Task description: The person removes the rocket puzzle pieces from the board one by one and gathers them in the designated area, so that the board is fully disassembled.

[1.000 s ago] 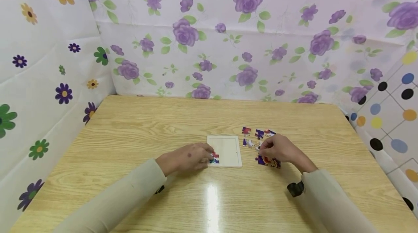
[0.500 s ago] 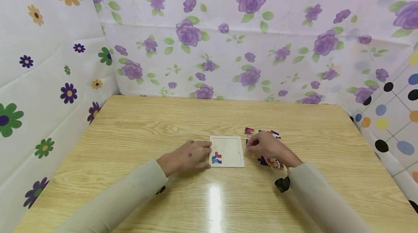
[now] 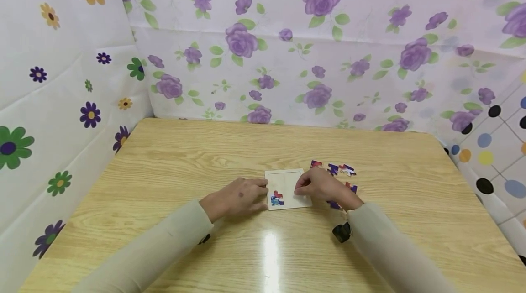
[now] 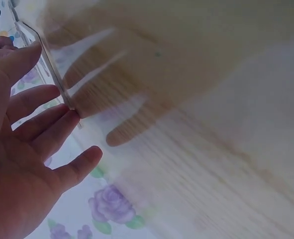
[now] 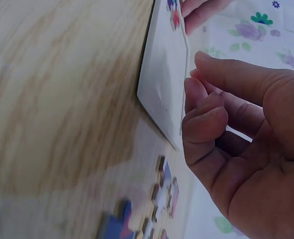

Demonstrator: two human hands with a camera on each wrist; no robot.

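A square, pale puzzle tray [image 3: 287,180] lies on the table between the two hands. A few joined, colourful puzzle pieces [image 3: 277,200] sit in its near left corner. My left hand [image 3: 239,196] rests against the tray's left edge, its fingers spread and fairly straight; in the left wrist view the fingertips [image 4: 69,117] touch that edge. Above the tray's right part, my right hand [image 3: 324,187] pinches a puzzle piece between thumb and fingertips, which hide it. The right wrist view shows the thumb [image 5: 231,74] and index tips close together, the other fingers curled.
Several loose puzzle pieces lie right of the tray, among them a purple and white one [image 3: 347,170] and a red one [image 3: 316,164]; some are partly behind the right hand. The wooden table [image 3: 197,156] meets flower-printed cloth [image 3: 267,46] at the back.
My right hand has moved left from the loose pieces to over the tray's right part, fingers pinched throughout. My left hand has drawn back slightly from the joined pieces to the tray's left edge.
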